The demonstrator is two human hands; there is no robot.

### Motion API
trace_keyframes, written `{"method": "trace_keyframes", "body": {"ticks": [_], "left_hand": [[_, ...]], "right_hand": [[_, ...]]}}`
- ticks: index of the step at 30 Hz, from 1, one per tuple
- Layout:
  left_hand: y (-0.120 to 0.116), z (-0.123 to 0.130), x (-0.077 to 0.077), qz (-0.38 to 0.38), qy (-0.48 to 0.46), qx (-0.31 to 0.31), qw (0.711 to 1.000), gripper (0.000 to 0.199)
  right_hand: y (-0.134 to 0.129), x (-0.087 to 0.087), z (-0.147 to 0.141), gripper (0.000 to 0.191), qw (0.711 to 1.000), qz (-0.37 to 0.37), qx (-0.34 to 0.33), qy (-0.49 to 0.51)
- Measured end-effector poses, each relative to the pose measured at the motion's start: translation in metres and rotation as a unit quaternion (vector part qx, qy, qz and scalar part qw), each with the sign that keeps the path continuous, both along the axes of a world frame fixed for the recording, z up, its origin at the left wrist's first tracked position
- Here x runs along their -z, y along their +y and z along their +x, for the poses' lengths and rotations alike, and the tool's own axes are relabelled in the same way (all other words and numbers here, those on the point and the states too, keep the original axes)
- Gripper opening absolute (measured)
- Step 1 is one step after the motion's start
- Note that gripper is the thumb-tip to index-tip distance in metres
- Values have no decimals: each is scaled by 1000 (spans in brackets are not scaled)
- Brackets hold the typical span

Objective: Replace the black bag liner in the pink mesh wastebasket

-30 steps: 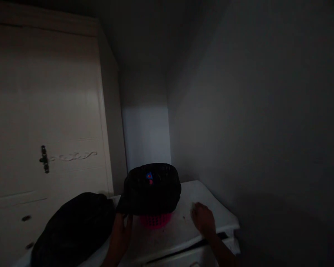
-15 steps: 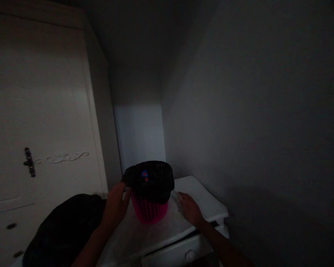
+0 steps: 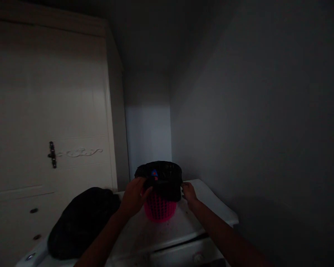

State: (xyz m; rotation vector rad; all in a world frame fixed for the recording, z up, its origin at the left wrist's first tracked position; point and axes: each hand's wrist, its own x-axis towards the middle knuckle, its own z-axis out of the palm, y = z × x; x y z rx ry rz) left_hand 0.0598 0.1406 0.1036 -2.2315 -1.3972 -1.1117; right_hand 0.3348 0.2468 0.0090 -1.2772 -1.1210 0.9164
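A pink basket (image 3: pixel 160 208) with a lattice wall stands upright on a white dresser top (image 3: pixel 144 237). A black plastic bag (image 3: pixel 167 190) lines it and folds down over its rim. Inside the bag lies a small blue and red item (image 3: pixel 154 173), too dim to name. My left hand (image 3: pixel 134 194) grips the bag's near left edge, fingers over the rim and thumb in front. At the right side, my right hand (image 3: pixel 188 191) pinches the bag's edge between curled fingers.
A large dark bundle (image 3: pixel 83 222) lies on the dresser to the left, beside my left forearm. Behind it stands a white wardrobe (image 3: pixel 80 111) with a dark handle (image 3: pixel 52 155). A grey wall (image 3: pixel 253 129) borders the right side. A drawer (image 3: pixel 183 256) shows below the top.
My right hand has moved in to the basket and closed on the bag's edge. My left hand has shifted further over the rim. The view has turned slightly left.
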Motion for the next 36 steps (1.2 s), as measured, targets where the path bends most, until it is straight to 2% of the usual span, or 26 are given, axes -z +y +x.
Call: {"method": "trace_keyframes", "body": {"ticks": [2,4,6,9,12,15,21,25,29,33,36], "left_hand": [[2,4,-1,7,-10,-5,1000,39],[5,9,-3,6,-16,-12,1000,36],[6,13,-6,2,-10,-21,1000,34],[8,17,-8,-1,12,-54,998,33],[13,19,-9,0,21,-89,996,35],[19,19,-9,3,8,-88,996,39],[29,14,-9,-7,4,-62,998,42],[36,18,-3,1,-4,-60,998,44],[42,28,-1,16,-22,-73,997,42],[38,37,-12,-14,-74,-120,990,47],[31,38,-24,-38,-104,-138,984,51]], "right_hand": [[-4,0,-2,47,994,-87,-36,57],[-6,1,-6,39,985,-115,-58,112],[-3,1,-9,33,986,-79,-52,136],[7,-7,-8,41,988,-9,-22,153],[18,-29,2,52,977,76,44,193],[27,-57,14,62,970,118,84,196],[33,-104,26,54,966,166,73,183],[27,-130,23,46,971,195,45,132],[16,-155,18,50,988,155,8,26],[5,-167,15,37,988,99,-63,-105],[2,-169,16,33,970,34,-129,-203]]}}
